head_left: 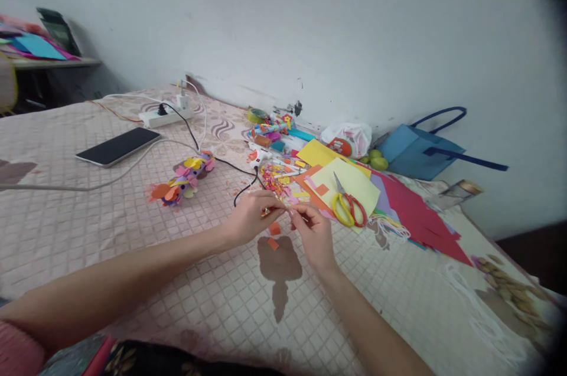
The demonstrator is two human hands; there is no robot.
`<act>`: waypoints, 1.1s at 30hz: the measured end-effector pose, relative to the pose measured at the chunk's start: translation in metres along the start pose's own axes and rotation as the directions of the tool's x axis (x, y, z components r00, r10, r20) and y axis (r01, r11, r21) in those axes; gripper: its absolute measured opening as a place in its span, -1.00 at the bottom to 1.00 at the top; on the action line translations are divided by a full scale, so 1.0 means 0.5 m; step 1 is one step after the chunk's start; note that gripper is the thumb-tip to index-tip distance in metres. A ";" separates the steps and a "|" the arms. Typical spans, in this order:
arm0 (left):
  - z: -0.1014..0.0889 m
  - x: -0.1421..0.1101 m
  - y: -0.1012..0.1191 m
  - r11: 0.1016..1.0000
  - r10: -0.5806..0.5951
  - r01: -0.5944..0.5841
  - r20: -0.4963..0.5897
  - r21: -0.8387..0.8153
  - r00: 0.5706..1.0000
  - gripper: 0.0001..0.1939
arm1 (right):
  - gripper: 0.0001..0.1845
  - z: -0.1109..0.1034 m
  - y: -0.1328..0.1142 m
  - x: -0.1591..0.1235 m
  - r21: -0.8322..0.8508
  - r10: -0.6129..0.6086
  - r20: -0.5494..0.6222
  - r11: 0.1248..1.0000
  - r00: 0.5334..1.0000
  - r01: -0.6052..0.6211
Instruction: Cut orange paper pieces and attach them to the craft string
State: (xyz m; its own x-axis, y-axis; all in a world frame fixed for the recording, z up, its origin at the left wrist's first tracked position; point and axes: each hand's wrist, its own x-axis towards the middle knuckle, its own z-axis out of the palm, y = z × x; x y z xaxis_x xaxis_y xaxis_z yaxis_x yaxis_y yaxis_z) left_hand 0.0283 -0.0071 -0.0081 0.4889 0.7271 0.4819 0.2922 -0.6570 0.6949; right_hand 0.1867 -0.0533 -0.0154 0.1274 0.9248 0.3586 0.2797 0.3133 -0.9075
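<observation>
A small piece [287, 209], too slight for its material to be made out, lay between my fingertips, just above the near edge of the craft scraps. My left hand [253, 215] closed on it from one side, fingers curled and tips pinched with almost no gap. My right hand [313, 235] met it from the other side, thumb and forefinger pressed together at the same point, the remaining fingers bent inward. Directly below, two flat orange paper pieces [273, 244] rested on the quilted tablecloth [212, 287], whose diamond stitching was broken by brown printed motifs.

Beyond my hands spread a loose heap of paper scraps [283, 180], many-coloured and irregular, with a white glue gun [260, 156] beside it, its black cord trailing. To the right, scissors [348, 205] with one yellow and one red loop lay, blades parted, across a smooth pale-yellow sheet [361, 182]; creased red paper [414, 213] fanned out past it. To the left lay a purple rod-like ornament [185, 180] set with rounded petals, and farther off a flat black-faced phone [119, 146]. A blue bag [416, 151] with dark handles leaned near the wall.
</observation>
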 end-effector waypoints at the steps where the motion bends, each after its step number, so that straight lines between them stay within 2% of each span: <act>1: 0.000 -0.001 -0.001 1.000 0.010 -0.010 0.000 0.016 1.000 -0.79 | -0.88 0.001 -0.001 -0.001 -0.013 -0.016 -0.006 1.000 1.000 0.015; 7: -0.003 -0.004 0.009 0.986 0.077 -0.079 0.023 0.148 0.997 -0.79 | -0.90 0.011 -0.011 -0.010 -0.054 -0.127 -0.034 0.991 0.991 0.125; 9: -0.003 -0.003 0.011 0.995 0.043 -0.043 0.002 0.090 0.999 -0.81 | -0.91 0.013 -0.012 -0.011 -0.046 -0.131 -0.057 0.991 0.990 0.129; 12: 0.000 0.000 0.007 0.984 -0.126 0.126 0.009 -0.130 0.992 -0.86 | -0.91 0.013 -0.006 -0.010 0.028 -0.050 -0.052 0.998 0.997 0.052; 15: 0.004 0.004 -0.001 0.887 -0.279 0.296 0.098 -0.355 0.955 -0.85 | -0.89 0.015 0.003 -0.008 0.145 0.077 -0.017 0.987 0.997 -0.074; 18: 0.006 0.007 -0.001 0.770 -0.365 0.400 0.171 -0.497 0.915 -0.81 | -0.88 0.019 0.010 -0.006 0.233 0.149 0.003 0.962 0.989 -0.146; 21: 0.005 0.008 0.004 0.678 -0.416 0.462 0.220 -0.572 0.882 -0.80 | -0.89 0.022 0.012 -0.005 0.323 0.192 0.014 0.928 0.981 -0.187; 24: 0.003 0.008 0.005 0.608 -0.419 0.495 0.279 -0.620 0.864 -0.77 | -0.89 0.022 0.014 -0.002 0.393 0.219 0.021 0.895 0.975 -0.210; 27: 0.001 0.010 0.002 0.571 -0.422 0.516 0.312 -0.638 0.851 -0.77 | -0.88 0.019 0.016 -0.001 0.377 0.200 0.015 0.906 0.980 -0.190; 33: -0.005 0.015 0.001 0.628 -0.432 0.522 0.300 -0.577 0.851 -0.76 | -0.88 0.010 0.016 0.002 0.169 0.047 0.007 0.985 0.999 -0.048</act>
State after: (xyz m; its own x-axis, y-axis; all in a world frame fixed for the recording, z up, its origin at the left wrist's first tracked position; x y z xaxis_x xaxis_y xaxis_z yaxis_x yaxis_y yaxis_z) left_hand 0.0302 -0.0015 -0.0028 0.5364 0.8425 -0.0500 -0.0357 0.0819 0.9960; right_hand 0.1842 -0.0488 -0.0232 0.1340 0.9400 0.3136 0.1088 0.3006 -0.9475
